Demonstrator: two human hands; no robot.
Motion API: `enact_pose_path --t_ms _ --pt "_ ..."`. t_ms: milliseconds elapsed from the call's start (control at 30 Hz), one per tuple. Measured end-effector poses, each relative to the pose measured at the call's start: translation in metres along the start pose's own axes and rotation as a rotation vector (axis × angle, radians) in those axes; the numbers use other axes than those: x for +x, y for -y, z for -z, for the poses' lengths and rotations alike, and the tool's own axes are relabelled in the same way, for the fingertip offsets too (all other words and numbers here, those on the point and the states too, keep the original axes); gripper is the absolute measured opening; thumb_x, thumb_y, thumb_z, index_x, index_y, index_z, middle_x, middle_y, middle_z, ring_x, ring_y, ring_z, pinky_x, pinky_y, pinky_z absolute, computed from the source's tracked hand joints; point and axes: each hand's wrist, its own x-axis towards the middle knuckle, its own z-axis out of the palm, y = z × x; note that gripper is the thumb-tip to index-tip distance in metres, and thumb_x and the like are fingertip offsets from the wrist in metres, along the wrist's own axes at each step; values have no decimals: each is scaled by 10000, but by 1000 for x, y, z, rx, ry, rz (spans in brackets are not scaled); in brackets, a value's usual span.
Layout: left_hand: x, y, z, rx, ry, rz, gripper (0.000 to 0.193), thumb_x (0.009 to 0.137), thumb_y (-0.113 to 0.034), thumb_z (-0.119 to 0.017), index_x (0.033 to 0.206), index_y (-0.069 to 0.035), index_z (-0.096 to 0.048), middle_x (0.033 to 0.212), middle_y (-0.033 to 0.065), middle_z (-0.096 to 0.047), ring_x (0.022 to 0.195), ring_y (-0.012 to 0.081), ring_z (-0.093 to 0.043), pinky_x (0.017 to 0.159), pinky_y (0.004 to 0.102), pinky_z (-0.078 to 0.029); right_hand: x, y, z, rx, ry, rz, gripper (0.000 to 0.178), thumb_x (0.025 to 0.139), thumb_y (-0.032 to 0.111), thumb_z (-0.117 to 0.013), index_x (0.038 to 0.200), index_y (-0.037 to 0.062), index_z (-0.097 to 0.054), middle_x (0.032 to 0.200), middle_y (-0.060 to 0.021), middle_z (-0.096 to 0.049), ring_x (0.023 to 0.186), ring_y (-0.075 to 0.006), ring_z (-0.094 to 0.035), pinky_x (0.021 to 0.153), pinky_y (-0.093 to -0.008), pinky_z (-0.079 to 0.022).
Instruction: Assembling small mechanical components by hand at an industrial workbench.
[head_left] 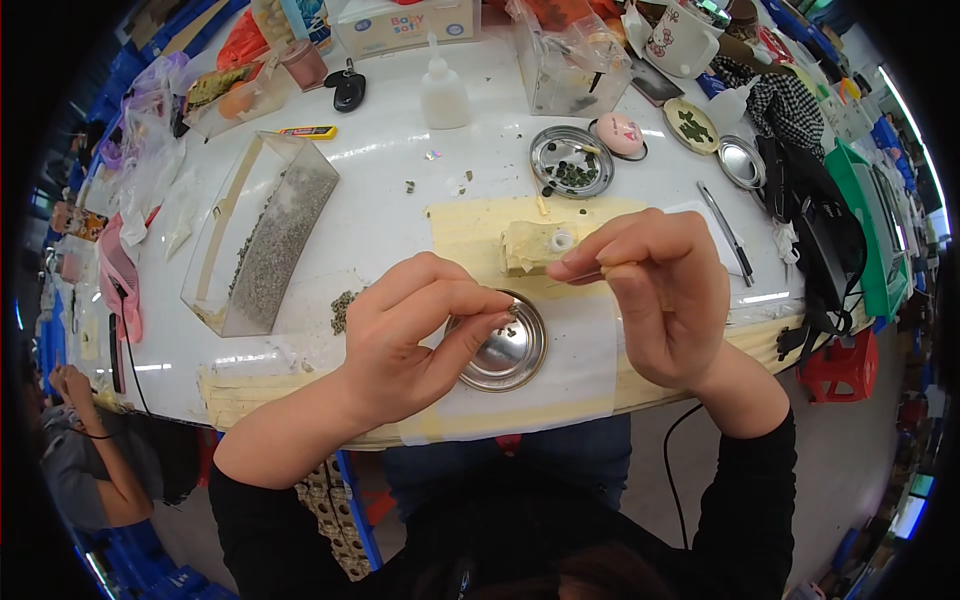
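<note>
My left hand (pixel 415 325) is closed in a pinch above a small round metal dish (pixel 505 368). A tiny greyish piece shows at its fingertips, too small to name. A few similar bits lie in the dish. To the right, my right hand (pixel 668 290) is raised, its thumb and fingers pinching a thin needle-like tool (pixel 592 277) that points left. Just beyond these fingertips stands a block wrapped in yellowish tape (pixel 525 248), with a small white ring (pixel 562 240) on it.
A clear bin of grey granules (pixel 285 235) lies at left, beside a loose granule pile (pixel 343 310). Farther back stand a white squeeze bottle (pixel 443 95), a metal dish with dark green pieces (pixel 572 185) and a plastic box (pixel 570 75). A pen (pixel 725 230) lies at right.
</note>
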Motion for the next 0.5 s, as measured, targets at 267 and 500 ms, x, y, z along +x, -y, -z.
enact_pose_path --t_ms 267,500 --pt "-1 2 4 155 -29 -107 212 704 69 -751 895 12 -680 776 88 -620 671 184 -586 566 268 -448 24 -6 25 -692 191 182 110 804 9 -657 876 19 -574 814 -87 -589 736 -274 -576 628 -346 -477" --pt "1 3 2 178 -75 -152 233 673 33 -772 884 -11 -684 744 64 -593 643 186 -562 530 282 -432 18 -14 18 -711 309 169 153 772 62 -694 871 33 -582 828 -71 -578 801 -264 -550 671 -342 -469"
